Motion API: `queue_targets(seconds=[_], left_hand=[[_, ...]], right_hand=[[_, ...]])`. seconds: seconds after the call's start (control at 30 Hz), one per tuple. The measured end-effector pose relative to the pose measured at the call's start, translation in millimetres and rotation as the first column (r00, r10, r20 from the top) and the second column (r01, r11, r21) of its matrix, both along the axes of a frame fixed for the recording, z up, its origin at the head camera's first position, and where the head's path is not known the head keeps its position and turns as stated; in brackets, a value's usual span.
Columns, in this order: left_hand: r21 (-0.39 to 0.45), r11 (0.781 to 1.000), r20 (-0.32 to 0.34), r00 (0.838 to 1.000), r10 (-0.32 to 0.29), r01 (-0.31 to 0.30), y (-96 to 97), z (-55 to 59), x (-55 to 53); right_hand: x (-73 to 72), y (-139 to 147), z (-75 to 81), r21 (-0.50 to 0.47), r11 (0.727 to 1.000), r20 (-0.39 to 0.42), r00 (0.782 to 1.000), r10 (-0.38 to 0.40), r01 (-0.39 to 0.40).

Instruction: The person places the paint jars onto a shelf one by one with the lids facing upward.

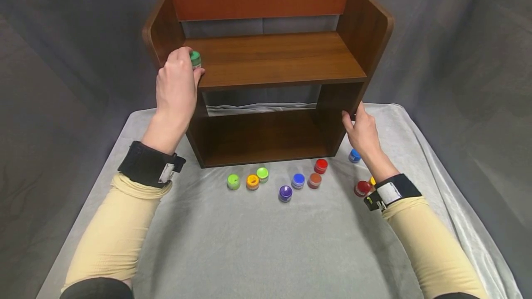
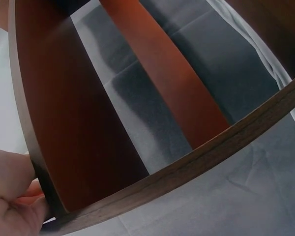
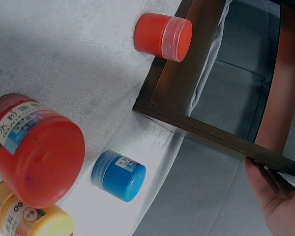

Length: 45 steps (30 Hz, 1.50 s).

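A dark brown wooden two-tier shelf (image 1: 274, 59) stands upright on the cloth-covered table. At the left end of its upper board, my left hand (image 1: 176, 80) pinches a small green-lidded paint jar (image 1: 196, 58) between thumb and fingers. Part of that jar is hidden by the hand. In the left wrist view the same hand (image 2: 12, 196) is at the lower left, beside the shelf's edge; the jar cannot be made out there. My right hand (image 1: 363, 128) grips the shelf's right side panel low down, thumb at its front edge. The right wrist view shows its fingers (image 3: 260, 184) against the panel.
In front of the shelf stand several paint jars: light green (image 1: 233, 182), orange (image 1: 252, 182), purple (image 1: 285, 193), blue (image 1: 298, 181), brown (image 1: 314, 180) and red (image 1: 321, 165). Near the right forearm are a bright blue jar (image 1: 354, 156), a dark red jar (image 1: 362, 188) and a yellow jar (image 3: 32, 216).
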<state>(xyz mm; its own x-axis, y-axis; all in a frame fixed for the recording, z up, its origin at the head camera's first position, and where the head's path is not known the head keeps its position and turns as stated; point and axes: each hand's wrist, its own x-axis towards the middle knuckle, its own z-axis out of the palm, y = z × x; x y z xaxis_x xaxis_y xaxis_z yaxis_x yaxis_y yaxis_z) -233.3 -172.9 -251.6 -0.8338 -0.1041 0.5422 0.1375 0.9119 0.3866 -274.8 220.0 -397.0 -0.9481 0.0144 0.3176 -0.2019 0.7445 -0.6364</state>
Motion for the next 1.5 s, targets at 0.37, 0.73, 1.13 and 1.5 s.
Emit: queue_targets(seconds=[0.37, 0.73, 1.13, 1.5], left_hand=[[-0.004, 1.000, -0.004, 1.000, -0.021, 0.021, -2.6, -0.7, 1.8], [0.003, 1.000, -0.007, 1.000, -0.023, 0.023, -0.1, -0.7, 0.1], [-0.019, 1.000, -0.020, 1.000, -0.016, 0.016, -0.2, -0.9, 0.2], [-0.123, 0.992, -0.110, 0.993, -0.048, 0.034, -1.8, -4.4, 7.7]], right_hand=[[-0.7, -0.5, -0.6, 0.003, 1.000, 0.003, 1.000, 0.005, -0.005], [0.3, 1.4, 0.3, 0.003, 1.000, 0.001, 1.000, 0.002, -0.002], [0.2, 1.1, 0.9, 0.006, 1.000, -0.011, 1.000, 0.004, -0.004], [0.8, 1.0, 0.3, 0.007, 1.000, -0.012, 1.000, 0.008, -0.008]])
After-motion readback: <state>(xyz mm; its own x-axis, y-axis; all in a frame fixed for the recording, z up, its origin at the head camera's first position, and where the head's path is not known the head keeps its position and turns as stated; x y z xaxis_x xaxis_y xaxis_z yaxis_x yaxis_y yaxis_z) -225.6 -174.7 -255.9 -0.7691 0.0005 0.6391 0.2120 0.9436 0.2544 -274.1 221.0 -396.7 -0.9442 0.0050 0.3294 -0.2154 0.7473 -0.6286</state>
